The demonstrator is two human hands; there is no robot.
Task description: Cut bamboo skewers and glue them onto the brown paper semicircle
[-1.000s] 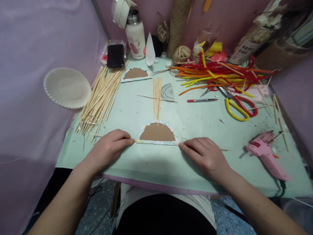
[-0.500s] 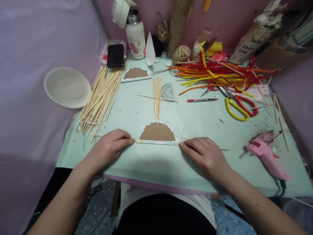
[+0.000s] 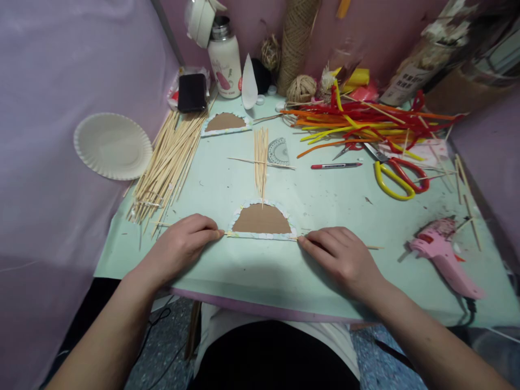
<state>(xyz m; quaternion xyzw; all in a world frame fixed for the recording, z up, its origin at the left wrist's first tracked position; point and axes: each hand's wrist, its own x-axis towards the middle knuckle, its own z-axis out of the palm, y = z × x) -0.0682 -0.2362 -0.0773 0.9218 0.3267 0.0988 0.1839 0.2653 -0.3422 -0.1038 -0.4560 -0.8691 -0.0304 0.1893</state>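
Observation:
A brown cardboard half-disc (image 3: 262, 219) with a pale patterned edging lies flat, its straight side toward me. A thin wooden stick (image 3: 374, 247) runs along that straight side and sticks out past both hands. My left hand (image 3: 189, 242) pinches the stick at the left corner of the half-disc. At the right corner my right hand (image 3: 339, 257) is closed on the same stick. A narrow bundle of sticks (image 3: 260, 162) points at the curved top, with its tip overlapping the edge.
A second half-disc (image 3: 226, 123) lies behind, beside a large stick pile (image 3: 168, 162) and a paper plate (image 3: 112, 146). Scissors (image 3: 394, 179), a pen (image 3: 336, 166), pipe cleaners (image 3: 357, 122) and a pink glue gun (image 3: 444, 260) are on the right. A bottle (image 3: 225, 62) stands at the back.

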